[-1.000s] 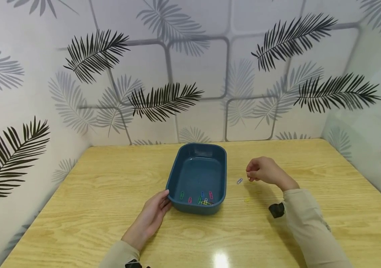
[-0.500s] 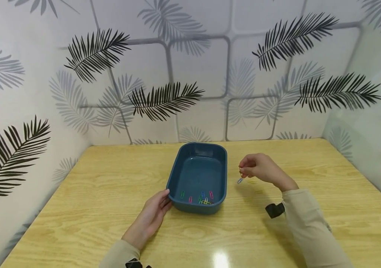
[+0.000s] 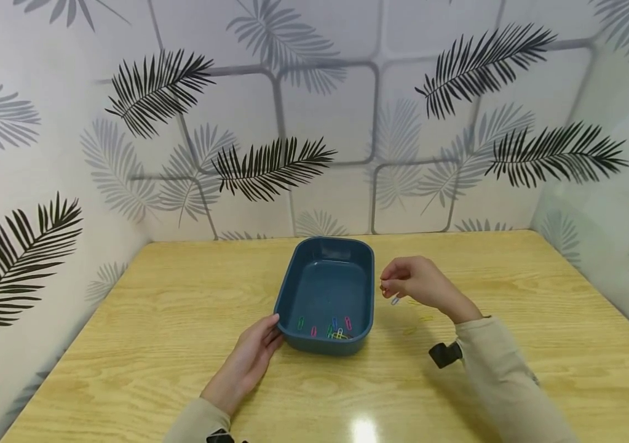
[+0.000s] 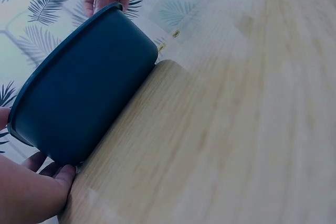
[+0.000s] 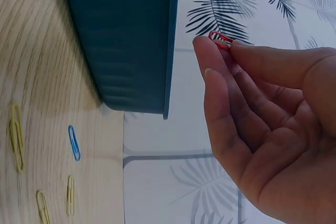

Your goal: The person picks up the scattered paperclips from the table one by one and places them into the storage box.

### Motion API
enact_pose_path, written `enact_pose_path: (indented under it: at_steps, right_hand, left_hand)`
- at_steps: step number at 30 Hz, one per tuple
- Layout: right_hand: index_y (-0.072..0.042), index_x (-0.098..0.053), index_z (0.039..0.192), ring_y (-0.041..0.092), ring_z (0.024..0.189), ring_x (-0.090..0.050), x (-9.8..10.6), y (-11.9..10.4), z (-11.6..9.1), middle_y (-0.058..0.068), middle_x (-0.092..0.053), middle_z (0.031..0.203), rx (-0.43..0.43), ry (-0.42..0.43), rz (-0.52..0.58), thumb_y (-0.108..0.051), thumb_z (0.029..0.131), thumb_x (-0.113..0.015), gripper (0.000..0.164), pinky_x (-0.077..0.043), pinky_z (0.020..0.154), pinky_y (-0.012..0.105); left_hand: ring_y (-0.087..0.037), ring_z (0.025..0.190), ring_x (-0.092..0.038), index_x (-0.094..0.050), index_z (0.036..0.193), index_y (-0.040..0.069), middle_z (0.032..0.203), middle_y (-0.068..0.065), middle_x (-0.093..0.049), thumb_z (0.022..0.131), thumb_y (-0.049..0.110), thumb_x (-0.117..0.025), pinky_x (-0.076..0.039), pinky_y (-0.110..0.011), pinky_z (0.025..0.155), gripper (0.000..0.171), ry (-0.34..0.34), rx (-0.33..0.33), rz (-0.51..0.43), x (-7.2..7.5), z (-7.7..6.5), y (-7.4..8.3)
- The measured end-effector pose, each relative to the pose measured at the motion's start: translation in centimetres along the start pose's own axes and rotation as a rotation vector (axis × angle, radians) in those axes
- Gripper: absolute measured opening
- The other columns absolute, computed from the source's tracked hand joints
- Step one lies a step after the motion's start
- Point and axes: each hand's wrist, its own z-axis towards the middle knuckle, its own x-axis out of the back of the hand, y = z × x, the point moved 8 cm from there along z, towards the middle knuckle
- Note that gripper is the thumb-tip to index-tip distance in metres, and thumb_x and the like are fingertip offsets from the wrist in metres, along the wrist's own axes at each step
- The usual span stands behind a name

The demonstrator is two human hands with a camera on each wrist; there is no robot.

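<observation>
My right hand (image 3: pixel 419 283) pinches a red paper clip (image 5: pixel 223 39) between thumb and forefinger, just off the right side of a dark blue plastic bin (image 3: pixel 322 283). The left hand (image 3: pixel 248 351) grips the bin's near left corner, thumb at the rim and fingers low against the outer wall. Inside, near the front, lie several paper clips, including a green one (image 3: pixel 300 322) and a pink one (image 3: pixel 348 323). On the table beside the bin lie a blue paper clip (image 5: pixel 74 143) and several yellow ones, such as this yellow paper clip (image 5: pixel 17 137).
A light wood-grain table (image 3: pixel 181 295) carries the bin near its middle. Behind it rises a wall (image 3: pixel 331 197) with a leaf pattern. Black wrist cameras sit on both sleeves, such as the right wrist camera (image 3: pixel 445 355).
My right hand has lifted the red paper clip and moved left toward the bin, uncovering yellow paper clips on the table. The left hand and the bin have stayed put.
</observation>
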Motion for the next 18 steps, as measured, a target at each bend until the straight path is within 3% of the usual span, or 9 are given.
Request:
enact_pose_path:
  at_steps: [9,18]
  right_hand:
    - [0.003,-0.067,0.094,0.028,0.079,-0.069,-1.4,-1.6,-0.3,0.008,-0.070,0.084,0.031,-0.016,-0.024,0.000,0.092,-0.063,0.006,-0.058,0.067,0.039]
    - [0.003,-0.067,0.094,0.024,0.077,-0.068,-2.9,-2.9,-0.5,0.005,-0.069,0.081,0.087,-0.029,-0.049,0.000,0.092,-0.062,0.006,-0.057,0.067,0.042]
  left_hand:
    - [-0.024,0.125,-0.043,-0.038,0.138,-0.015,0.142,-0.025,-0.042,0.100,0.014,-0.049,-0.038,-0.033,0.103,0.049,-0.006,-0.002,0.005,-0.1,-0.1,0.2]
    - [-0.024,0.124,-0.044,-0.039,0.137,-0.015,0.140,-0.024,-0.044,0.100,0.014,-0.049,-0.037,-0.034,0.103,0.048,0.003,-0.002,0.004,-0.1,-0.2,0.2]
